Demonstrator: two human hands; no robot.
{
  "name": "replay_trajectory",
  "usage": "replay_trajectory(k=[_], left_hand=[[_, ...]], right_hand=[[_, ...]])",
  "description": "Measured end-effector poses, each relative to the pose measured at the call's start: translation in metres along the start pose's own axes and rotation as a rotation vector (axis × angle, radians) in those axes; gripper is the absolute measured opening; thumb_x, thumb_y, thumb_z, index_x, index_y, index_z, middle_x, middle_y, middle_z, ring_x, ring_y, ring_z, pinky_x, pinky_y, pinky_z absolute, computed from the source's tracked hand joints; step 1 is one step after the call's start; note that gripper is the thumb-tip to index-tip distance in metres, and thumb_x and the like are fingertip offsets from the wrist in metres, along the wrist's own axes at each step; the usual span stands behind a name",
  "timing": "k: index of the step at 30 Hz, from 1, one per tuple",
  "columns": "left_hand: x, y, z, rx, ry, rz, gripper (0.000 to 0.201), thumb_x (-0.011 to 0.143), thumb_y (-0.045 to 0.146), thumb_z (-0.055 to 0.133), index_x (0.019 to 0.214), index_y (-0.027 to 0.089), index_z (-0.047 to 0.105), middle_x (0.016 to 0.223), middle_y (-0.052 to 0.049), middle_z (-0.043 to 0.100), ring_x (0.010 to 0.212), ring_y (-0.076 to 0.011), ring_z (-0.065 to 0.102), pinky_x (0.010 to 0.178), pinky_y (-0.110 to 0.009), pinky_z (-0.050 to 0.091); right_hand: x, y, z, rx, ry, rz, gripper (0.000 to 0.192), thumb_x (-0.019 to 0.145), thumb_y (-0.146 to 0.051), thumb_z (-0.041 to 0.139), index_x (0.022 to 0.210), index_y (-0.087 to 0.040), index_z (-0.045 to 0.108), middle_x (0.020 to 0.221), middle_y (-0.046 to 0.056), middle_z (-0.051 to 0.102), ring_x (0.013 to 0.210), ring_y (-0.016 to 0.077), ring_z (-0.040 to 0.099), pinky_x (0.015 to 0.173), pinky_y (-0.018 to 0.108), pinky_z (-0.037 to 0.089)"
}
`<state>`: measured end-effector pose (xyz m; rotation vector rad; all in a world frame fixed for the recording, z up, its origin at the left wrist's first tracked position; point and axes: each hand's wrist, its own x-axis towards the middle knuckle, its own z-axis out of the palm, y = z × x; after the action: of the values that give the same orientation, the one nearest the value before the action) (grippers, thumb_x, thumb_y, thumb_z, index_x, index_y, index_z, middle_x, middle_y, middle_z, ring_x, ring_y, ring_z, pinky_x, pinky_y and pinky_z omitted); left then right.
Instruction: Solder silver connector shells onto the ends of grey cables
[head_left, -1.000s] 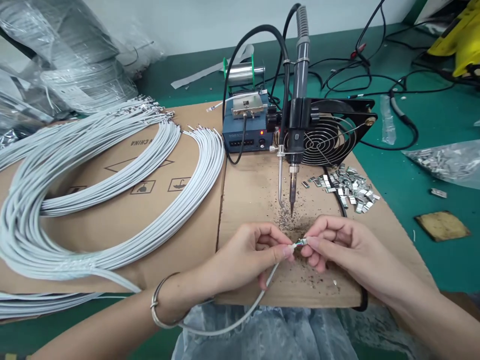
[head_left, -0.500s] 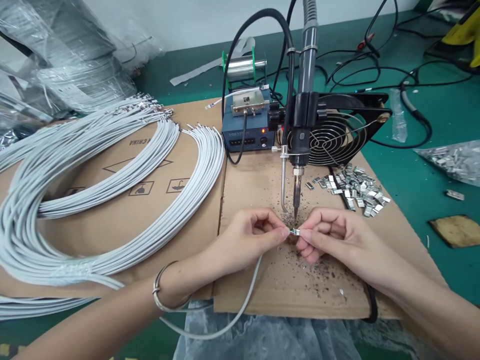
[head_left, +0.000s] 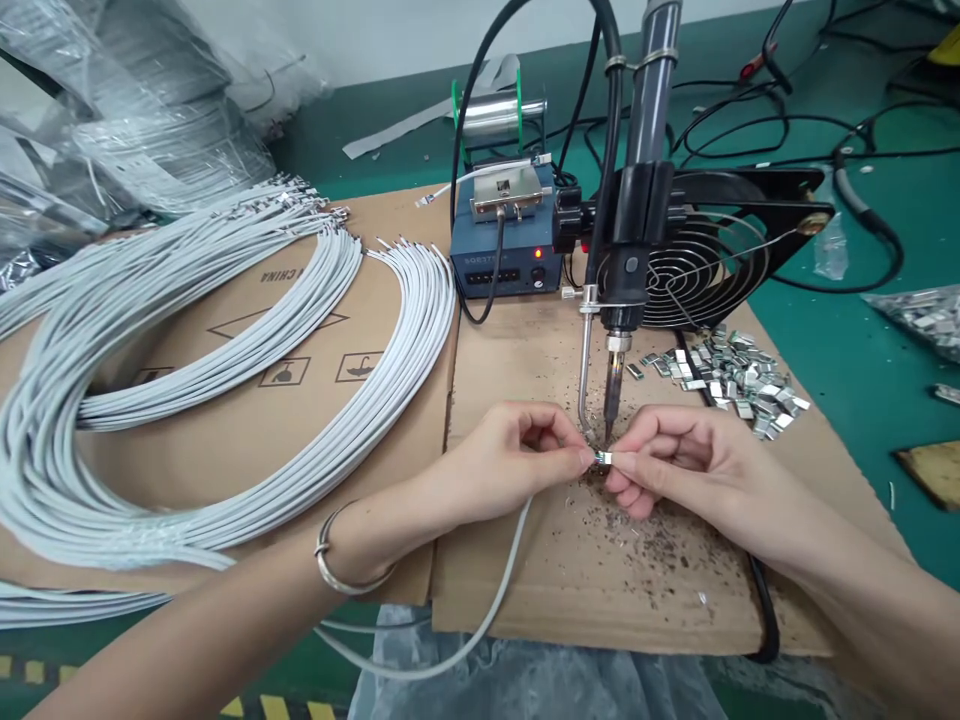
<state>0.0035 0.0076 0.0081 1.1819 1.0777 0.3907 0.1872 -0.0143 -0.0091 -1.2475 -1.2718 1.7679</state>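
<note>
One camera, worn on the person's head, gives the view — it looks forward and steeply down over the bench (head_left: pixel 847 390). The forearms come in from the lower left and lower right, so the lens sits above and behind them, on the wearer's own side. It is close enough that the left hand (head_left: pixel 517 455) and right hand (head_left: pixel 682 465) show clearly just below the frame's middle, the soldering iron (head_left: pixel 632 262) above them. The field is wide: looped cables (head_left: pixel 427 310) at left, a fan (head_left: pixel 697 265) at upper right, wall (head_left: pixel 390 35) along the top, lap cloth (head_left: pixel 525 675) at bottom centre.
</note>
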Motion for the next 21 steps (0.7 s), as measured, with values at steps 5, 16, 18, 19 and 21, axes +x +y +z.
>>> replay_trajectory(k=[5,16,18,19,21], left_hand=[[0.0017,-0.0009,-0.0003,0.002,-0.005,0.030,0.012,0.075,0.020,0.060,0.066,0.013,0.056,0.060,0.005,0.051,0.048,-0.0038,0.039,0.045,-0.016,0.029],[0.0032,-0.0059,-0.0007,-0.004,-0.003,0.071,0.012,0.076,0.021,0.060,0.067,0.014,0.055,0.059,0.005,0.047,0.055,-0.0066,0.040,0.054,-0.020,0.031],[0.0030,-0.0055,-0.0004,-0.003,0.001,0.081,0.012,0.075,0.021,0.060,0.067,0.014,0.055,0.060,0.005,0.048,0.057,-0.0072,0.042,0.055,-0.020,0.032],[0.0029,-0.0055,-0.0002,-0.004,0.001,0.083,0.012,0.075,0.021,0.060,0.066,0.014,0.055,0.059,0.005,0.048,0.057,-0.0073,0.042,0.055,-0.020,0.032],[0.0029,-0.0056,0.0004,-0.006,0.006,0.081,0.012,0.075,0.021,0.060,0.066,0.014,0.055,0.059,0.005,0.048,0.055,-0.0068,0.041,0.053,-0.020,0.031]], right_hand=[[0.0014,-0.0003,0.0003,-0.014,0.004,-0.008,0.017,0.073,-0.030,0.069,0.068,-0.015,0.062,0.063,0.006,0.069,0.053,0.0127,0.065,0.050,0.021,0.058],[0.0022,-0.0025,0.0001,-0.027,0.030,-0.037,0.014,0.073,-0.027,0.068,0.068,-0.015,0.062,0.061,0.005,0.069,0.051,0.0121,0.065,0.047,0.019,0.056],[0.0023,0.0001,-0.0006,-0.033,0.028,-0.057,0.012,0.075,-0.026,0.067,0.070,-0.016,0.062,0.062,0.005,0.069,0.051,0.0127,0.065,0.047,0.020,0.057],[0.0023,0.0008,-0.0008,-0.034,0.031,-0.062,0.012,0.075,-0.026,0.066,0.070,-0.016,0.062,0.062,0.005,0.069,0.051,0.0128,0.065,0.047,0.020,0.057],[0.0021,0.0008,-0.0009,-0.034,0.035,-0.064,0.012,0.076,-0.026,0.066,0.070,-0.016,0.062,0.063,0.005,0.069,0.051,0.0128,0.065,0.047,0.020,0.057]])
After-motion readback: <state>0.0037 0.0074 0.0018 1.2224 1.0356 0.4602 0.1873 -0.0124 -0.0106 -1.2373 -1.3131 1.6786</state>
